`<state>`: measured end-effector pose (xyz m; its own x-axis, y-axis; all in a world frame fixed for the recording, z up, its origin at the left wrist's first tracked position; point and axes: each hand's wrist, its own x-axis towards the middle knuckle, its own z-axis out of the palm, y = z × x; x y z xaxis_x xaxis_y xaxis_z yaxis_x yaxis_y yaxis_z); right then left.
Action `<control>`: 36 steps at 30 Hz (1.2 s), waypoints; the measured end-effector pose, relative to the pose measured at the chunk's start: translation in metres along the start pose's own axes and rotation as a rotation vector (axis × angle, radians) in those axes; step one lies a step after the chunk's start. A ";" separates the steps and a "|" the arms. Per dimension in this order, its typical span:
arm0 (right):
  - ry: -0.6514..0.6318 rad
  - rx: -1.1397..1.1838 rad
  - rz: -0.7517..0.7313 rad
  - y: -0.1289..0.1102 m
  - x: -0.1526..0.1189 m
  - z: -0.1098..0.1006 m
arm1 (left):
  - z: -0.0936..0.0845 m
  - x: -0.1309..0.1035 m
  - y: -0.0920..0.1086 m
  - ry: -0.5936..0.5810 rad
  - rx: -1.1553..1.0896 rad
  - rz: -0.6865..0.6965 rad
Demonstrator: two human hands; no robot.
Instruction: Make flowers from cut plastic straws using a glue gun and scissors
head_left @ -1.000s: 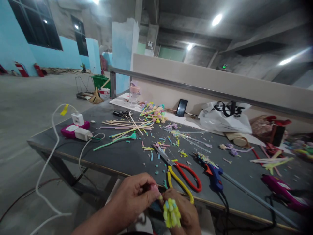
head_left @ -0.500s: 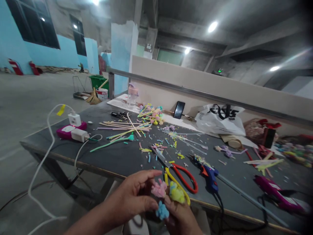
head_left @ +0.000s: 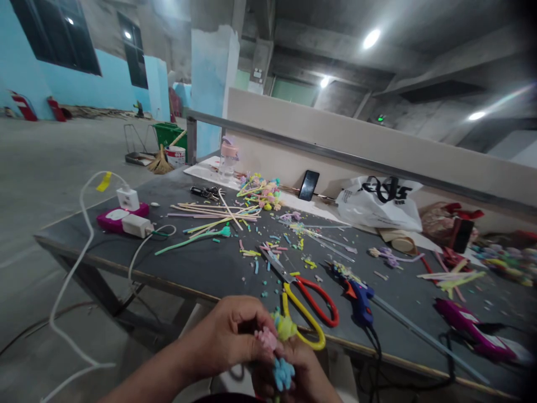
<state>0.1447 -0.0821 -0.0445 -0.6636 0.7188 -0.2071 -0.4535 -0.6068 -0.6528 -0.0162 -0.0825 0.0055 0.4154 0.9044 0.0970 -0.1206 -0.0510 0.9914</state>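
At the table's front edge, my left hand [head_left: 222, 338] pinches a fuzzy pink flower [head_left: 265, 339] between thumb and fingers. My right hand [head_left: 308, 366] is closed around the lower part of the same small bunch, just to the right. A yellow flower [head_left: 286, 328] with a bit of blue sits behind the pink one, and a blue flower [head_left: 283, 374] hangs in front. The stems are mostly hidden by my fingers. Beyond my hands lie scissors [head_left: 277, 267] with red and yellow handles, blades spread slightly. A blue glue gun [head_left: 361, 302] rests to their right.
Fuzzy stems [head_left: 213, 215] and cut scraps [head_left: 274, 240] litter the dark table [head_left: 188, 268]. Behind are a flower pile [head_left: 262, 193], a phone [head_left: 309, 185], a bottle [head_left: 228, 157] and a white bag [head_left: 377, 204]. A purple power strip [head_left: 111, 223] with cables lies left, another purple device [head_left: 474, 330] right.
My left fingers have closed in on the pink flower, which moved slightly left and down. The yellow flower has shifted left behind it, and the blue one has turned and dropped a little.
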 end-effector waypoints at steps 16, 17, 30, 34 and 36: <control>-0.065 0.503 -0.031 -0.012 0.001 0.003 | -0.004 0.019 -0.033 0.147 -0.262 -0.226; -0.040 0.498 -0.062 -0.012 0.002 0.005 | -0.004 0.019 -0.035 0.165 -0.270 -0.230; 0.226 0.037 -0.272 -0.014 0.008 0.021 | -0.012 0.015 -0.027 0.249 -0.359 -0.294; 0.336 -0.128 -0.306 -0.012 0.012 0.023 | -0.014 0.012 -0.023 0.260 -0.316 -0.254; 0.399 -0.195 -0.307 -0.009 0.013 0.022 | -0.014 0.012 -0.019 0.247 -0.298 -0.229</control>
<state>0.1274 -0.0742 -0.0254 -0.2231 0.9493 -0.2214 -0.4469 -0.3014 -0.8423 -0.0212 -0.0647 -0.0132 0.2383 0.9540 -0.1821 -0.3204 0.2542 0.9125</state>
